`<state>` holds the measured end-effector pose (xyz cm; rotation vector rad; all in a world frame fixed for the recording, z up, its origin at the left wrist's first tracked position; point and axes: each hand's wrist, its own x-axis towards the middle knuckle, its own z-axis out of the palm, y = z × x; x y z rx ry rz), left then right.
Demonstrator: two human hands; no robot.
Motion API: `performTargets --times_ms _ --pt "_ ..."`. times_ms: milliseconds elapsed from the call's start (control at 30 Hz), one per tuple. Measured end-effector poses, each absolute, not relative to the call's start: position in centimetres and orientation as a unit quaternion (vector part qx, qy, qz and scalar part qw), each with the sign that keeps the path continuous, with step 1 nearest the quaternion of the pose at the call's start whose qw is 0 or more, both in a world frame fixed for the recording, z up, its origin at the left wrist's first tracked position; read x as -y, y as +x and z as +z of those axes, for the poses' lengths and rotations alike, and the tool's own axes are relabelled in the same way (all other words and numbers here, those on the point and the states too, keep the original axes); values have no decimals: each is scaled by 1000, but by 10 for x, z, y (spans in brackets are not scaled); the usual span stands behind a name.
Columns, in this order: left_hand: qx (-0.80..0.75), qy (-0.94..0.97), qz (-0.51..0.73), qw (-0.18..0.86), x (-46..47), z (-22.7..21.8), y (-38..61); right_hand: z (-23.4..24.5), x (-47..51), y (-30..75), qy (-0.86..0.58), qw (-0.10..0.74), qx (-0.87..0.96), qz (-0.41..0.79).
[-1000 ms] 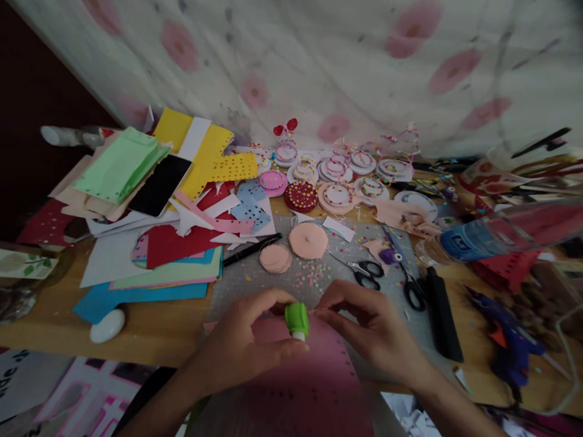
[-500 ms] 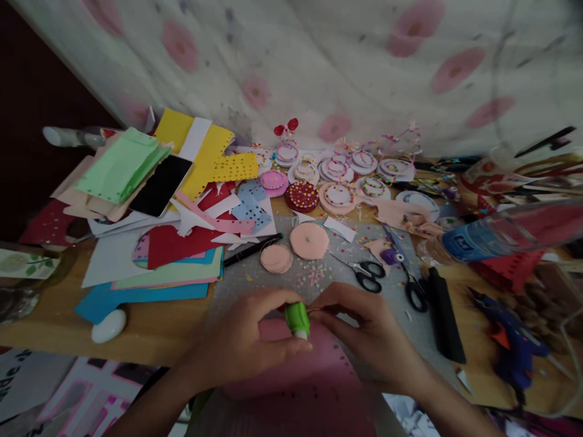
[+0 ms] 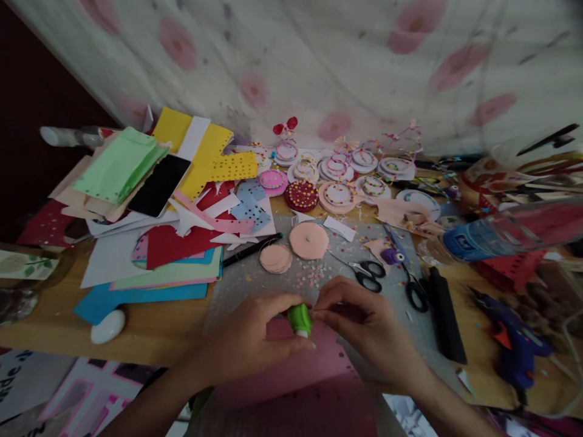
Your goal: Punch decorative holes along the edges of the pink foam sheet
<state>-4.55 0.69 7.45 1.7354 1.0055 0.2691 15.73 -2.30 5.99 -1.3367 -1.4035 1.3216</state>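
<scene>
My left hand is closed around a small green craft punch with a whitish base. Close to the punch's right side, my right hand has thumb and fingers pinched together; whatever sits between the fingertips is too small to make out. Beneath both hands lies a pink paper sheet with punched holes along its right edge. Just beyond the hands, tiny pink and white cut-outs are scattered on the grey cutting mat. A peach paper disc and a smaller round peach stack lie behind them.
Black-handled scissors, a purple punch and a black bar lie to the right. A blue glue gun and a tilted bottle are farther right. Coloured paper and a phone cover the left. Beaded discs stand behind.
Both hands have shifted very slightly, the green punch a little to the right and turned a bit. The pink sheet has moved slightly underneath. The things on the table stay put.
</scene>
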Motion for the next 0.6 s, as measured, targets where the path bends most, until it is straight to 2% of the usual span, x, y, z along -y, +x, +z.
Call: performTargets --times_ms 433,600 --pt "-387 735 106 547 -8 72 -40 52 24 161 -569 353 485 562" --pt "-388 744 121 530 -10 65 -32 43 23 163 -565 368 480 561"
